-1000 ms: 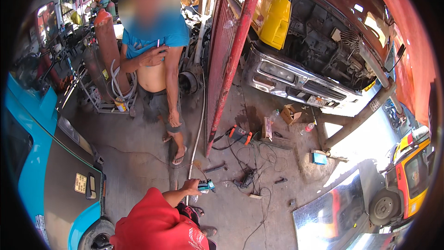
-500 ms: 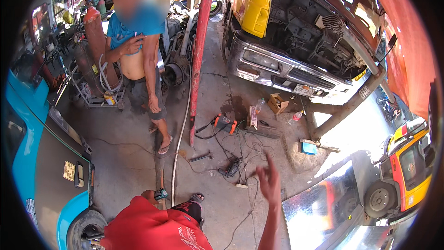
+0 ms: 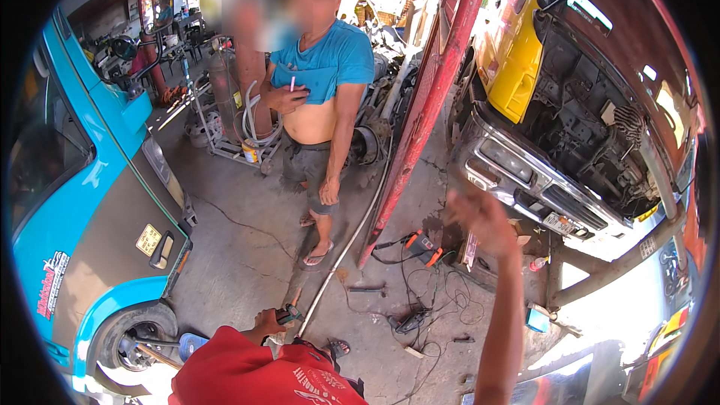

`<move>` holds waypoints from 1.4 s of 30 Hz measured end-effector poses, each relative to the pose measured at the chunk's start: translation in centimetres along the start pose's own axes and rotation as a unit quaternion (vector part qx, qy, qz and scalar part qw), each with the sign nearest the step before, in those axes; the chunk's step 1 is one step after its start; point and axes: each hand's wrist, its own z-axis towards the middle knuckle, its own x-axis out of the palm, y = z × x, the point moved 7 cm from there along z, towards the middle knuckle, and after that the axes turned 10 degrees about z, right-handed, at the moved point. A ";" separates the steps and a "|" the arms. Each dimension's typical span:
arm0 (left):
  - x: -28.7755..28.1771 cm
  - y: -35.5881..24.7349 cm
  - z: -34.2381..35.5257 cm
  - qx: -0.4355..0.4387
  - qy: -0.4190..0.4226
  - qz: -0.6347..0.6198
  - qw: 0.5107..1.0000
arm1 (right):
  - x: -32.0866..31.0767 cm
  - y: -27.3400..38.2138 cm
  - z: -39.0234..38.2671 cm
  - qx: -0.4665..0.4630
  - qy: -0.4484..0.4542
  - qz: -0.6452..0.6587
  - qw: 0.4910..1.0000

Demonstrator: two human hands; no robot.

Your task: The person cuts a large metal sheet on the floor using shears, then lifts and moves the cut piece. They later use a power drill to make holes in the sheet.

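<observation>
Down by my red shirt (image 3: 259, 375), my left hand (image 3: 267, 322) is closed around a small dark green and black hand tool (image 3: 287, 314), whose exact kind I cannot make out. My right hand (image 3: 486, 223) is raised at the end of an outstretched arm. Its fingers look stretched out and apart, somewhat blurred, and nothing shows in them. From this viewpoint it overlaps the floor in front of a truck with a chrome bumper (image 3: 517, 172). Facing me stands a person in a blue shirt (image 3: 352, 52), one hand at the chest holding a small white stick-like thing.
A red post (image 3: 420, 120) rises beside a pale hose (image 3: 346, 251). Tangled cables, an orange and black machine (image 3: 424, 248), a hammer-like tool (image 3: 367, 289) and a blue box (image 3: 538, 319) lie on the floor. A teal vehicle (image 3: 112, 247) stands left, gas cylinders (image 3: 255, 90) behind.
The view has swung left, so the person and vehicles sit farther right. My right hand has risen and changed from a pointing finger to spread fingers. My left hand keeps its tool.
</observation>
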 end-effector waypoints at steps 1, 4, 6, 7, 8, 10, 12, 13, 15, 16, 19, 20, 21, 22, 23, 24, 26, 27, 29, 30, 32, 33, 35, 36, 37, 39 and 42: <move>-0.1 -0.2 0.5 -0.001 0.003 0.010 1.000 | -0.4 -5.6 -1.1 -0.009 -0.033 -0.088 0.996; -0.6 -1.0 1.7 0.010 -0.013 0.050 0.999 | -0.9 -25.5 -11.8 0.154 -0.100 -0.242 0.953; -1.0 -1.7 2.1 0.015 -0.035 0.076 0.996 | 1.2 -36.9 -23.7 0.279 -0.043 -0.327 0.902; -1.0 -2.2 2.4 0.014 -0.032 0.079 0.996 | 2.6 -41.8 -31.0 0.392 -0.036 -0.297 0.870; -1.1 -2.7 2.6 0.014 -0.027 0.083 0.996 | 4.2 -45.3 -38.8 0.493 -0.002 -0.296 0.819; -1.0 -4.3 2.9 0.026 -0.005 0.096 0.995 | 7.9 -49.1 -50.9 0.598 -0.026 -0.154 0.786; -0.8 -6.3 3.1 0.045 0.028 0.114 0.992 | 11.3 -49.9 -59.4 0.665 -0.105 -0.018 0.739; -0.9 -7.4 3.1 0.051 0.027 0.118 0.991 | 12.7 -49.7 -62.2 0.679 -0.139 0.032 0.720; -0.4 -10.5 2.9 0.066 0.033 0.134 0.988 | 14.5 -49.0 -65.5 0.681 -0.198 0.108 0.697; -0.2 -12.3 2.6 0.092 0.027 0.137 0.986 | 15.1 -48.5 -66.6 0.677 -0.222 0.135 0.689; 1.0 -18.4 2.1 0.172 0.043 0.176 0.968 | 16.1 -47.6 -68.3 0.655 -0.284 0.194 0.673; 1.3 -20.7 1.7 0.205 0.033 0.170 0.963 | 16.2 -47.5 -68.7 0.645 -0.298 0.209 0.671; 1.7 -23.1 1.4 0.244 0.028 0.175 0.954 | 16.3 -47.4 -69.3 0.637 -0.310 0.223 0.669; 2.2 -25.5 0.9 0.279 0.026 0.182 0.943 | 16.2 -47.5 -69.9 0.630 -0.320 0.234 0.667; 2.8 -27.7 0.1 0.312 0.030 0.190 0.931 | 16.1 -47.5 -70.8 0.626 -0.328 0.243 0.665; 2.9 -29.9 -0.9 0.347 0.024 0.181 0.920 | 16.0 -47.7 -71.5 0.621 -0.335 0.253 0.662; 3.2 -34.3 -3.0 0.398 0.027 0.163 0.902 | 15.6 -48.0 -73.3 0.612 -0.350 0.267 0.657; 3.0 -36.2 -4.3 0.415 0.030 0.155 0.896 | 15.4 -48.1 -74.2 0.610 -0.354 0.275 0.653; 2.4 -39.1 -6.9 0.430 0.036 0.150 0.890 | 14.6 -48.3 -76.0 0.604 -0.360 0.283 0.652; 2.0 -41.0 -8.4 0.453 0.041 0.146 0.879 | 13.7 -48.2 -76.9 0.596 -0.369 0.286 0.653; 0.8 -44.0 -11.4 0.503 0.029 0.163 0.848 | 11.2 -48.1 -77.5 0.552 -0.392 0.311 0.667; 0.5 -45.3 -12.7 0.525 0.052 0.185 0.829 | 9.7 -48.4 -76.9 0.529 -0.415 0.331 0.662; -0.5 -47.6 -15.3 0.570 0.057 0.229 0.787 | 2.5 -47.3 -77.4 0.522 -0.442 0.233 0.691; -0.9 -48.5 -16.2 0.587 0.064 0.240 0.771 | 0.0 -46.8 -76.8 0.496 -0.450 0.211 0.712; -1.4 -49.1 -17.3 0.618 0.073 0.242 0.744 | -2.0 -46.3 -76.2 0.499 -0.443 0.197 0.718; -1.5 -49.8 -18.8 0.609 0.058 0.252 0.750 | -4.4 -45.0 -75.7 0.533 -0.448 0.163 0.699; -0.3 -50.0 -19.7 0.590 0.088 0.275 0.754 | -4.3 -43.4 -74.0 0.531 -0.424 0.175 0.713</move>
